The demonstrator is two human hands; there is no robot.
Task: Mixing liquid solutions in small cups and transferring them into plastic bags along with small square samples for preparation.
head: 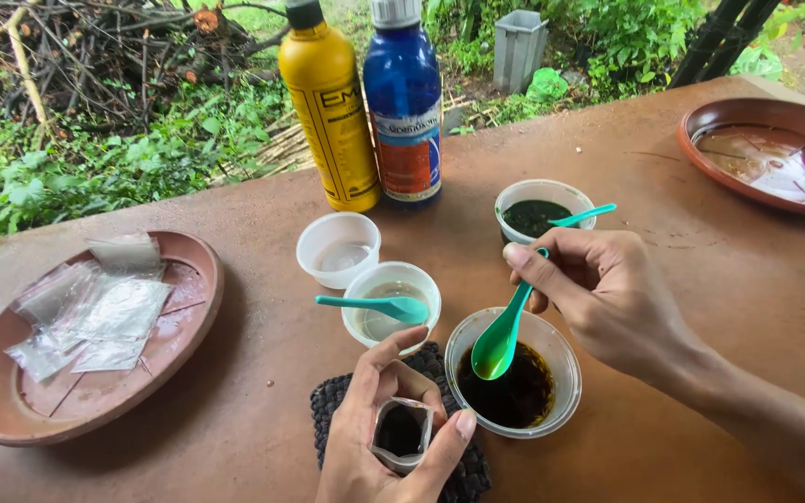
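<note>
The left hand (393, 428) closes around an open pouch (402, 433) above the mat (328, 401). The right hand (598, 293) pinches a green spoon (500, 335) over the cup (566, 373) of dark liquid. It is better to keep the spoon level and the pouch mouth wide.

Green spoon (499, 337) tilted bowl-down over dark-liquid cup (512, 373); small clear pouch (402, 433) (mouth open) upright just beside.
</note>
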